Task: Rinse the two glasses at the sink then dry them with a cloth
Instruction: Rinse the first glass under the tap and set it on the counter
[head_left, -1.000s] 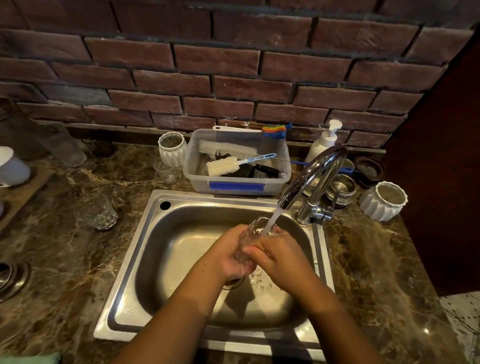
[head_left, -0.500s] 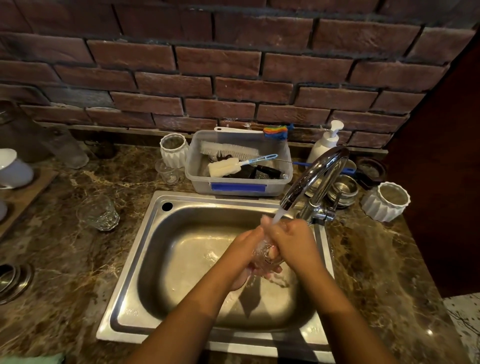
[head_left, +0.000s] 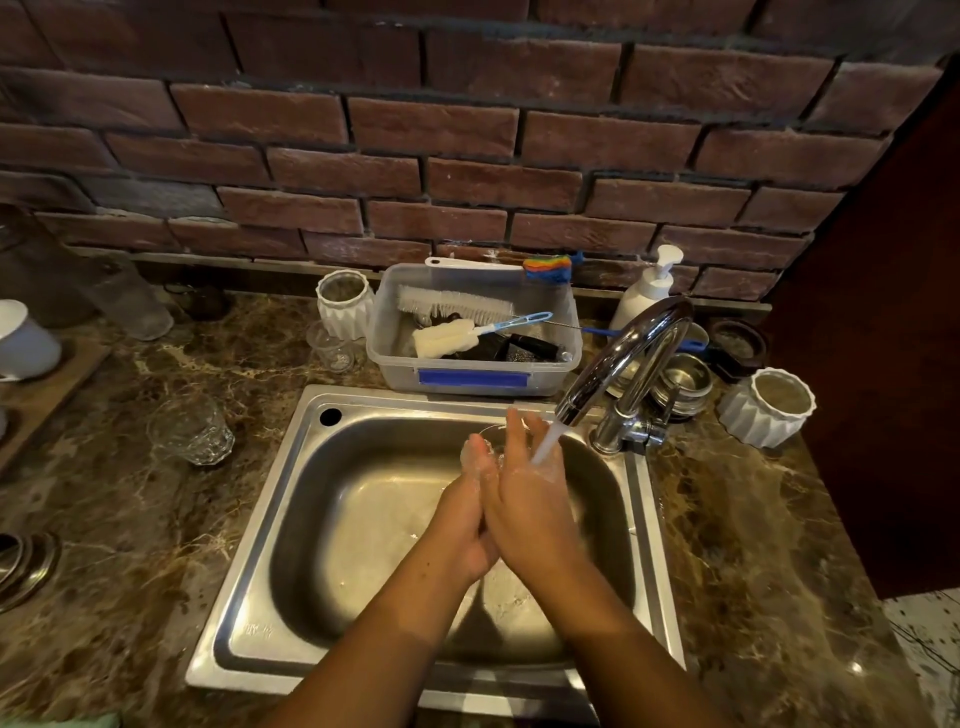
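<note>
Over the steel sink my two hands are pressed together around a clear glass. Only a bit of its rim shows between them. My left hand cups the glass from the left. The right hand lies flat against its other side with straight fingers pointing away from me. Water runs from the faucet onto my right hand. A second clear glass stands on the marble counter left of the sink. A corner of green cloth shows at the bottom left edge.
Behind the sink stands a plastic tub with brushes, a small glass and a white ribbed cup. Right of the faucet are a soap pump, steel bowls and another ribbed cup. A wooden tray sits far left.
My hands have moved up and back toward the faucet with the glass. The right hand's fingers have straightened along the glass, and the water now falls on that hand rather than into the glass.
</note>
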